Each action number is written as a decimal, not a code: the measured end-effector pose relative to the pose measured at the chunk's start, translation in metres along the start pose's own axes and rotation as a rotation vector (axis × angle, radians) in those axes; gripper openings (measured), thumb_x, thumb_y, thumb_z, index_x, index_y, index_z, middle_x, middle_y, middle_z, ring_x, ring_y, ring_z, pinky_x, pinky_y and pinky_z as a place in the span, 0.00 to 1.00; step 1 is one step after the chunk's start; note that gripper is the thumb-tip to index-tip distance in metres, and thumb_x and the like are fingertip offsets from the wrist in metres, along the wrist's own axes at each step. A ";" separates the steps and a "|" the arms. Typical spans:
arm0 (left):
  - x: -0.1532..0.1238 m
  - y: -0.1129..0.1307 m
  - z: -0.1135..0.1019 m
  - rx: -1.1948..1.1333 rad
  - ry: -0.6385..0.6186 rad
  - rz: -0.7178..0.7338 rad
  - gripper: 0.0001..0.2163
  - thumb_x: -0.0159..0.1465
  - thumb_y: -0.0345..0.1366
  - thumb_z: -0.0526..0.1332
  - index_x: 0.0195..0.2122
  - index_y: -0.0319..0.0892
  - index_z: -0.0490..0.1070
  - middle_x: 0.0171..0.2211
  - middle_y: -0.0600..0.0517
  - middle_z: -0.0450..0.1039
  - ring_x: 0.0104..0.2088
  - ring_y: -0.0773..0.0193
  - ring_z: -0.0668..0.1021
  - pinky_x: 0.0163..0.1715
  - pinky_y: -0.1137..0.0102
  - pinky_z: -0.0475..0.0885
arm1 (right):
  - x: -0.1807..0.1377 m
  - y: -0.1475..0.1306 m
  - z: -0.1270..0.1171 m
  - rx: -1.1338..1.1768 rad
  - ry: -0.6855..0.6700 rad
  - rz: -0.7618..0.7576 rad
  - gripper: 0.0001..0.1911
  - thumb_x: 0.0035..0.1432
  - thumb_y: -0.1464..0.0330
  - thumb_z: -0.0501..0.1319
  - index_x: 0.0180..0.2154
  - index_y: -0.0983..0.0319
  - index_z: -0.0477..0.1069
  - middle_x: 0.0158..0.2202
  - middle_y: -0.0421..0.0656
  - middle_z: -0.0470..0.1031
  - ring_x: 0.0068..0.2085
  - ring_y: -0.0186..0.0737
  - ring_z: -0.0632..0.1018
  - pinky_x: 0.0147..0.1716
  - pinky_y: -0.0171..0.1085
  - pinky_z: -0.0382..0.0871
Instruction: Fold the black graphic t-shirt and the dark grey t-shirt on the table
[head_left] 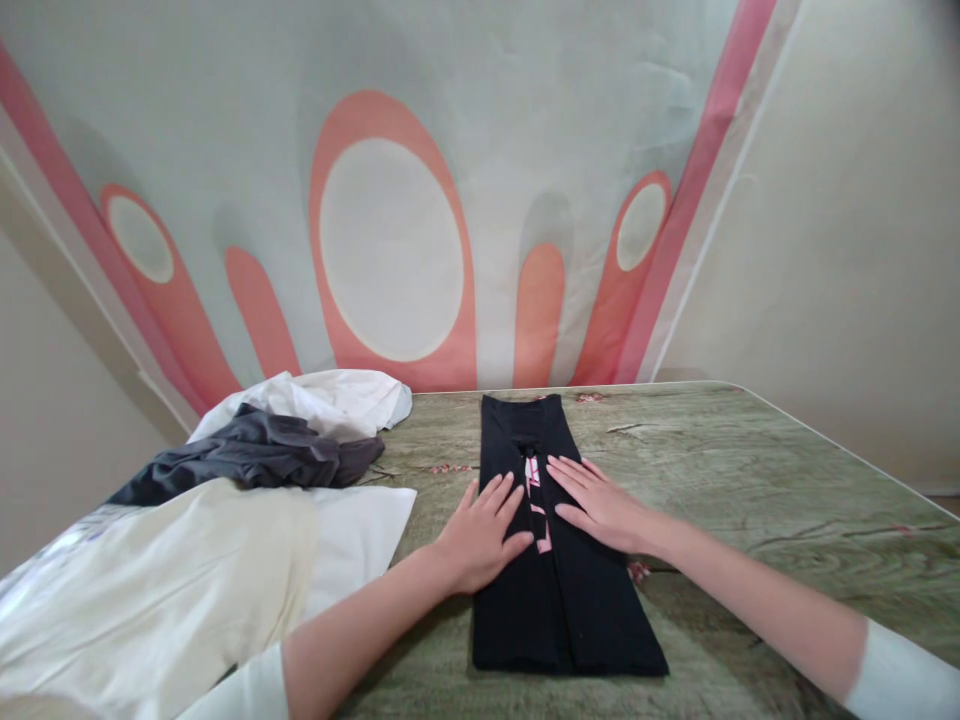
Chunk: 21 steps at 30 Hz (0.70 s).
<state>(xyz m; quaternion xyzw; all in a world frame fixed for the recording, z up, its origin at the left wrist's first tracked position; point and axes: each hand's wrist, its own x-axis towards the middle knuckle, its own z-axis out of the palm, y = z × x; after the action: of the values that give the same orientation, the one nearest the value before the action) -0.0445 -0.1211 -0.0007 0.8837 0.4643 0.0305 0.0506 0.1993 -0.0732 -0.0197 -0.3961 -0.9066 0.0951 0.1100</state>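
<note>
Your L hand (pixel 480 540) & R hand (pixel 602 505) spread flat on blk garment (pixel 577 580), sides folded in; clothes pile (pixel 225 535) @ 9 o'clock unfolded.

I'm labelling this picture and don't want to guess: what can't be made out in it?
In the head view:
Whole design of the pink print: hidden by the black garment on either side.
Garment surface directly under the left hand and right hand: covered by them.
Part of the rear white cloth: behind the dark grey cloth.
Cream cloth's full outline: cut off by the left edge.
</note>
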 end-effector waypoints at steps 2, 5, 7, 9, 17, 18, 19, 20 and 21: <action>-0.026 0.013 -0.009 -0.037 -0.064 0.076 0.27 0.65 0.52 0.41 0.63 0.48 0.42 0.64 0.50 0.37 0.63 0.56 0.42 0.58 0.54 0.41 | -0.029 -0.013 -0.006 0.052 -0.033 -0.048 0.31 0.60 0.55 0.47 0.62 0.55 0.44 0.63 0.41 0.44 0.63 0.43 0.47 0.60 0.50 0.40; -0.057 0.025 -0.029 -0.118 -0.158 0.161 0.26 0.65 0.50 0.45 0.62 0.50 0.42 0.64 0.50 0.37 0.62 0.55 0.43 0.58 0.52 0.43 | -0.070 -0.027 -0.018 0.136 -0.080 -0.090 0.30 0.60 0.58 0.51 0.61 0.51 0.44 0.63 0.39 0.45 0.62 0.43 0.50 0.60 0.51 0.43; -0.073 0.025 -0.044 -0.200 -0.212 0.224 0.24 0.65 0.47 0.46 0.62 0.52 0.46 0.63 0.51 0.41 0.62 0.56 0.47 0.59 0.54 0.45 | -0.093 -0.029 -0.026 0.165 -0.114 -0.115 0.27 0.61 0.63 0.51 0.60 0.48 0.47 0.62 0.37 0.49 0.61 0.42 0.53 0.60 0.51 0.46; -0.084 0.021 -0.058 -0.282 -0.256 0.290 0.21 0.66 0.42 0.47 0.60 0.54 0.49 0.62 0.54 0.47 0.61 0.59 0.53 0.59 0.58 0.48 | -0.109 -0.029 -0.033 0.162 -0.150 -0.158 0.24 0.62 0.68 0.49 0.59 0.47 0.51 0.60 0.35 0.54 0.60 0.40 0.57 0.59 0.48 0.52; -0.085 0.009 -0.065 -0.223 -0.208 0.400 0.23 0.63 0.30 0.51 0.59 0.54 0.54 0.57 0.55 0.59 0.56 0.62 0.63 0.59 0.63 0.54 | -0.108 -0.045 -0.058 0.262 -0.150 -0.352 0.28 0.59 0.74 0.52 0.58 0.48 0.52 0.54 0.37 0.63 0.56 0.38 0.64 0.59 0.42 0.54; -0.081 0.010 -0.061 -0.211 -0.196 0.411 0.23 0.63 0.29 0.51 0.59 0.54 0.54 0.56 0.54 0.60 0.56 0.62 0.64 0.58 0.63 0.55 | -0.104 -0.048 -0.059 0.291 -0.154 -0.371 0.28 0.59 0.74 0.53 0.58 0.49 0.51 0.54 0.38 0.63 0.56 0.39 0.64 0.59 0.42 0.54; -0.078 0.012 -0.057 -0.200 -0.182 0.414 0.23 0.63 0.28 0.51 0.59 0.53 0.54 0.56 0.54 0.60 0.56 0.62 0.65 0.58 0.63 0.56 | -0.100 -0.049 -0.059 0.317 -0.162 -0.385 0.29 0.58 0.74 0.53 0.59 0.49 0.51 0.55 0.38 0.63 0.56 0.39 0.64 0.59 0.43 0.54; -0.074 0.013 -0.053 -0.187 -0.168 0.411 0.23 0.63 0.28 0.50 0.59 0.53 0.54 0.56 0.53 0.60 0.55 0.62 0.65 0.58 0.63 0.56 | -0.097 -0.049 -0.057 0.337 -0.166 -0.392 0.29 0.58 0.74 0.53 0.59 0.50 0.51 0.55 0.39 0.62 0.56 0.40 0.63 0.59 0.43 0.54; -0.071 0.013 -0.049 -0.175 -0.157 0.404 0.23 0.64 0.28 0.49 0.59 0.52 0.54 0.57 0.53 0.59 0.56 0.62 0.64 0.58 0.62 0.56 | -0.094 -0.048 -0.055 0.351 -0.166 -0.397 0.29 0.58 0.75 0.53 0.59 0.50 0.51 0.55 0.39 0.62 0.56 0.41 0.63 0.59 0.44 0.54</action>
<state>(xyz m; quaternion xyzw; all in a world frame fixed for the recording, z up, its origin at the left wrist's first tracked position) -0.0794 -0.1843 0.0488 0.9505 0.2684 0.0114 0.1559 0.2429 -0.1702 0.0343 -0.1766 -0.9420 0.2595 0.1188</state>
